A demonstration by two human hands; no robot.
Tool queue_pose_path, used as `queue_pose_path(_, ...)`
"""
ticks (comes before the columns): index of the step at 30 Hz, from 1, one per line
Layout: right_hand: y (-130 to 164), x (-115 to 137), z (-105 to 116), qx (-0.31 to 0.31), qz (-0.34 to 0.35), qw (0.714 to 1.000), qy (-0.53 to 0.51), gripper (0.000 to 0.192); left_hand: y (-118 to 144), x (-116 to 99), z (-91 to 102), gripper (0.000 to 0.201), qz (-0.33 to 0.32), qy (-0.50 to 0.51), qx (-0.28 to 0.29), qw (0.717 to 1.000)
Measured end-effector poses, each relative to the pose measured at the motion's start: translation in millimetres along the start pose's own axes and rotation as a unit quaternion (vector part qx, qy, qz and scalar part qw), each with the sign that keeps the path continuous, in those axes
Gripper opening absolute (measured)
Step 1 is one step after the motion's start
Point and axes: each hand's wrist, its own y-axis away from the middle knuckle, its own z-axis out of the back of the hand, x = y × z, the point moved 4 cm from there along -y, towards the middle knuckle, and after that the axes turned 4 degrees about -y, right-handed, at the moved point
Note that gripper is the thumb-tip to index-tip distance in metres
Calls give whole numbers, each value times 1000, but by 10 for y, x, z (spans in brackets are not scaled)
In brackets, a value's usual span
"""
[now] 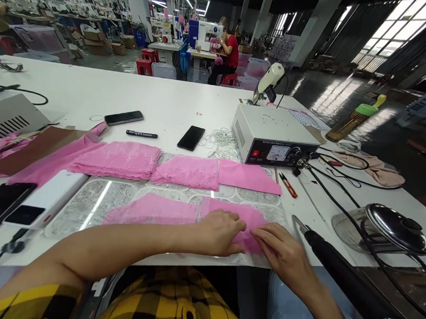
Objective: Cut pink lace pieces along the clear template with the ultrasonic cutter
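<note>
In the head view, a plain pink fabric piece (pixel 244 211) lies at the front of the table on a clear patterned sheet (pixel 102 203). My left hand (pixel 220 233) is on this piece, its fingers curled down onto the cloth. At the right end of the same piece, my right hand (pixel 283 247) pinches the edge between thumb and fingertips. Left of it, partly behind my left forearm, is a pink lace piece (pixel 158 208). Behind my hands sit a lace-edged pink stack (pixel 120 160), another pink lace stack (pixel 190 171) and plain pink pieces (pixel 246 175).
A black-handled tool with a metal tip (pixel 332 255) points in from the right, close to my right hand. Beyond are a grey control box (pixel 273 134), orange snips (pixel 288 185), a lidded glass jar (pixel 354 230), phones (pixel 191 138) and a power bank (pixel 49 201). Cables cross the right side.
</note>
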Motion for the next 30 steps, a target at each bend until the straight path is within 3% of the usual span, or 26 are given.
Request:
queue_pose_path(6, -395, 117, -47, -65, 59, 996, 25, 24, -164, 118, 157, 2, 61, 158, -70, 983)
queue_pose_path(9, -476, 169, -15, -128, 55, 989, 52, 22, -9, 369, 271, 6, 120, 276, -120, 946)
queue_pose_path(11, -472, 216, -34, -142, 40, 988, 53, 21, 221, 581, 320, 8, 164, 359, -149, 907)
queue_pose_path(13, -450, 274, -122, -111, 30, 993, 28, 16, 544, 789, 334, 10, 208, 435, -177, 858)
queue_pose_path(17, -429, 431, -442, 6, 41, 998, -44, 7, 1308, 1063, 268, 22, 283, 532, -238, 762)
queue_pose_path(21, -530, 552, -727, 65, 51, 994, -66, 8, 1831, 1119, 129, 32, 319, 567, -265, 712)
queue_pose_path(25, -683, 622, -891, 91, 45, 993, -62, 8, 1978, 1134, 52, 31, 327, 570, -288, 697)
queue_pose_path(30, -705, 880, -995, 127, 57, 986, -89, 9, 1888, 1136, 53, 31, 316, 609, -289, 668)
